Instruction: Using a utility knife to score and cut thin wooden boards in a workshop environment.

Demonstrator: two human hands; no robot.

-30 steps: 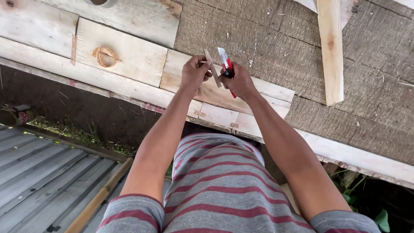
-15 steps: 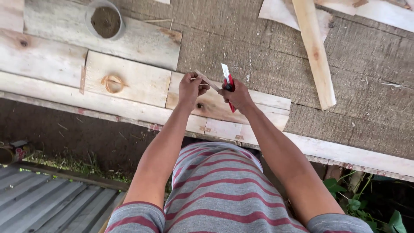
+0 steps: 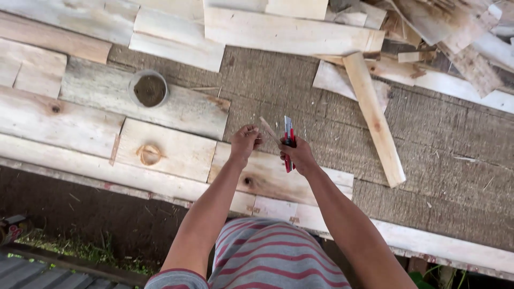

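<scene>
My left hand (image 3: 245, 142) pinches the near end of a thin pale wooden sliver (image 3: 267, 128) that slants up and to the right. My right hand (image 3: 297, 155) grips a red utility knife (image 3: 288, 143) with its blade pointing up, right beside the sliver. Both hands hover above a knotty plank (image 3: 267, 179) at the front of a rough board platform. My striped shirt fills the bottom of the view.
A small round cup of dark stuff (image 3: 149, 89) stands on a plank at the left. A loose wooden slat (image 3: 374, 118) lies at an angle to the right. Offcuts and planks (image 3: 428, 32) pile at the back. The platform's front edge (image 3: 450, 251) drops to bare ground.
The view has tilted farther over the platform, so the cup and the offcut pile show more fully. Both hands stay together on the sliver and the knife.
</scene>
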